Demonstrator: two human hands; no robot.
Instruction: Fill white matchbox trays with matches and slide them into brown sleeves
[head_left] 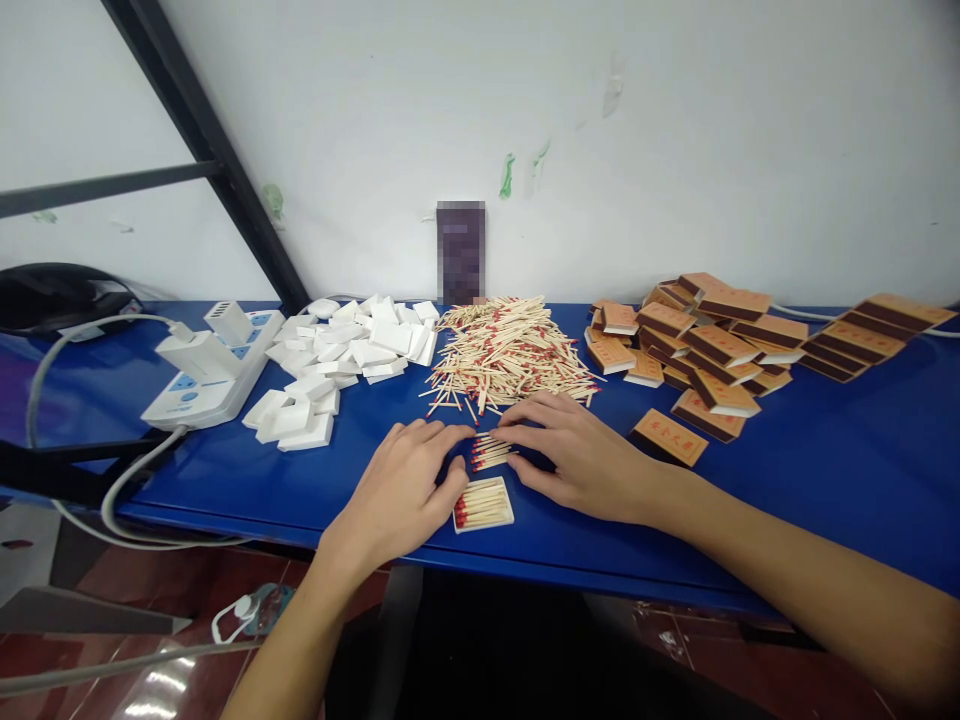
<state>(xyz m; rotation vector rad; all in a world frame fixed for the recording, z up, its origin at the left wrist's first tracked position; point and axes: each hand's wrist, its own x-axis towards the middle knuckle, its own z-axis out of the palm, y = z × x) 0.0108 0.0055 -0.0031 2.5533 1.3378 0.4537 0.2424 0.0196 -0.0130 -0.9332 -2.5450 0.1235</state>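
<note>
A small row of red-tipped matches (491, 453) lies on the blue table between my two hands. My left hand (412, 485) is at the red-head end, its index finger stretched along the far side and its thumb apart, near the white matchbox tray (508, 519). That tray lies in front of the row and holds several matches, heads to the left. My right hand (581, 455) rests at the row's plain ends, thumb and fingers spread. Neither hand visibly grips anything. Behind the hands rises a large heap of loose matches (514, 350).
White empty trays (360, 340) are piled to the left. Orange-brown matchbox sleeves (712, 345) are stacked at the right, one sleeve (669, 437) near my right wrist. A power strip (202, 385) with cables stands far left. A pixelated dark object (461, 252) leans on the wall.
</note>
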